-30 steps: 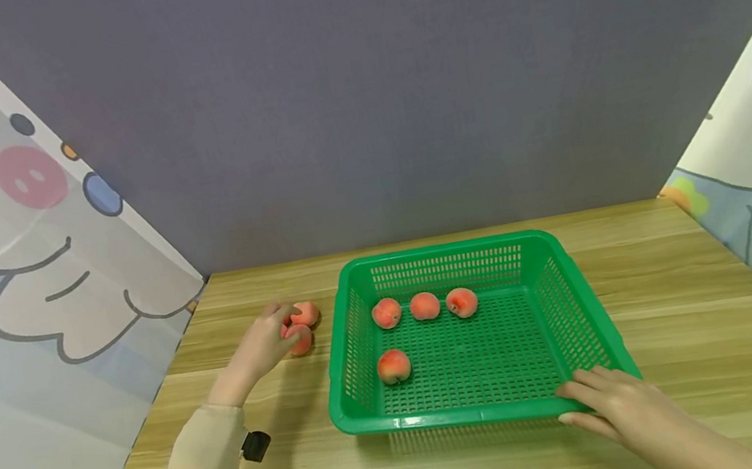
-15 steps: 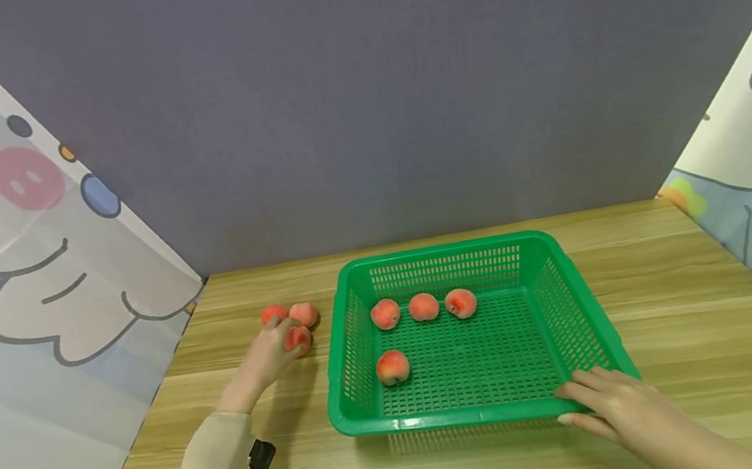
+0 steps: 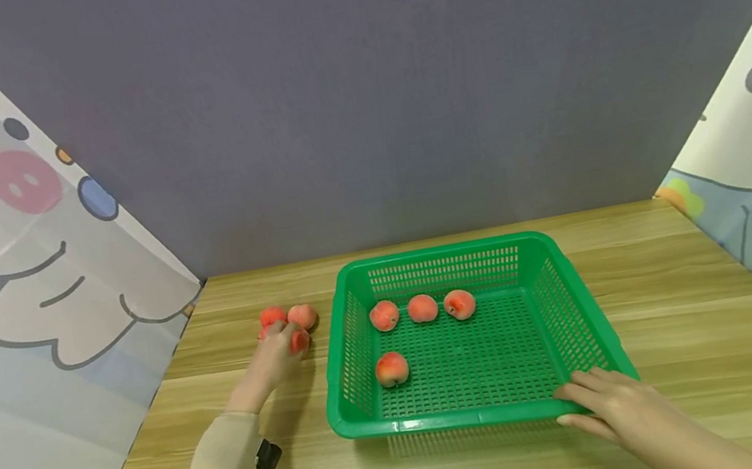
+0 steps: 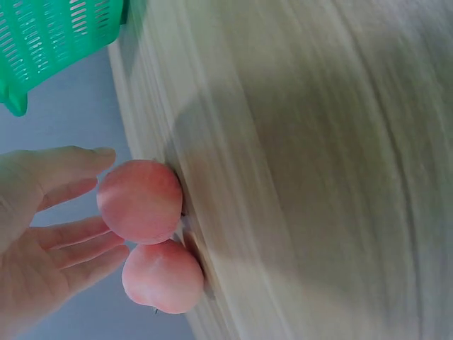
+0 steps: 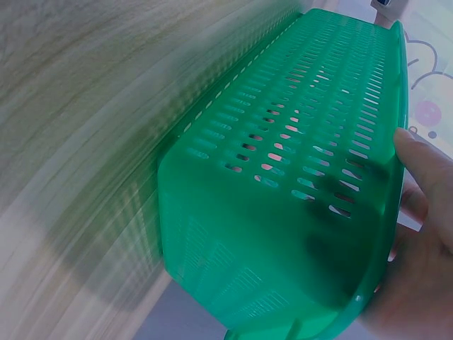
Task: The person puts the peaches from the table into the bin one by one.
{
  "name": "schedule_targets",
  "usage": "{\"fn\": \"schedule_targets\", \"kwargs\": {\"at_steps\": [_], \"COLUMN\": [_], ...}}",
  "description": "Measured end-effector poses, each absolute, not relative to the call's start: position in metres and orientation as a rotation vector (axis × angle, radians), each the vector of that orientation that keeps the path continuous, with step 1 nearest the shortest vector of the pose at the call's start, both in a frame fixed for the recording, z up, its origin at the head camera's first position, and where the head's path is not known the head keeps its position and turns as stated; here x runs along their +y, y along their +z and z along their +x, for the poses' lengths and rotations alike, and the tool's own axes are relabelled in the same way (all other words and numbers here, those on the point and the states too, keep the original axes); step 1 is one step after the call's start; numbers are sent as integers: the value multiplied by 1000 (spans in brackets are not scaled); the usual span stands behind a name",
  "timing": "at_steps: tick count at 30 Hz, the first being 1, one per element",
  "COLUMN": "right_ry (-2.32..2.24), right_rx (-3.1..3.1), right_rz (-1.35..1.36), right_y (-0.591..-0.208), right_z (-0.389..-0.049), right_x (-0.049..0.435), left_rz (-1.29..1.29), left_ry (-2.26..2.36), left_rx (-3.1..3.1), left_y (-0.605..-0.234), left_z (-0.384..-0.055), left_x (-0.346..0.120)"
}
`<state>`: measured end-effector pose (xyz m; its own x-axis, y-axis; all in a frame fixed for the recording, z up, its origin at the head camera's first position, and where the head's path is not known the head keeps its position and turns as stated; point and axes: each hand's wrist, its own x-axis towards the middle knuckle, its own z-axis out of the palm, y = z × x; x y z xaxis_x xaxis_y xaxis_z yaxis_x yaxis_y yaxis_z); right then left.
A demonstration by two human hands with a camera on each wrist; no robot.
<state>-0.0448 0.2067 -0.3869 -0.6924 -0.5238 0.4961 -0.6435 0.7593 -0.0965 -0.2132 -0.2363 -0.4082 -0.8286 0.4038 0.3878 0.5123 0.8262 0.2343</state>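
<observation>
At the left of the table is a small cluster of peaches, with one red peach [image 3: 273,315] and one paler peach [image 3: 302,316] at the back. My left hand [image 3: 276,356] reaches over the front peach [image 3: 300,341]. In the left wrist view its thumb and fairly straight fingers lie on either side of the upper peach [image 4: 139,202], fingertips right at its skin. A second peach [image 4: 163,276] sits against that one. My right hand [image 3: 616,403] grips the near right corner of the green plastic basket [image 3: 447,420], thumb outside the rim and fingers over it.
Inside the basket, three peaches line the back left, including a middle one [image 3: 423,308], and another peach [image 3: 392,369] lies nearer the front. A grey panel [image 3: 414,99] rises behind the wooden table [image 3: 692,301]. Cartoon-printed sheets [image 3: 17,320] flank both sides.
My left hand has drawn back slightly from the rear peaches, uncovering the red one, and lowered over the front peach. My right hand stays on the basket rim.
</observation>
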Motion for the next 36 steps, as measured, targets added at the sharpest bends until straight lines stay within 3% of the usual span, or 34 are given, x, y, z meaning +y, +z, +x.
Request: {"fn": "schedule_targets", "kwargs": {"at_steps": [36], "right_ry": [363], "right_rx": [-2506], "right_rz": [889], "right_y": [-386], "right_z": [-44], "right_x": [206], "left_rz": [-682], "left_ry": [-351], "left_rx": [-2702], "left_y": [-419], "left_z": [-216], "left_x": [-235]}}
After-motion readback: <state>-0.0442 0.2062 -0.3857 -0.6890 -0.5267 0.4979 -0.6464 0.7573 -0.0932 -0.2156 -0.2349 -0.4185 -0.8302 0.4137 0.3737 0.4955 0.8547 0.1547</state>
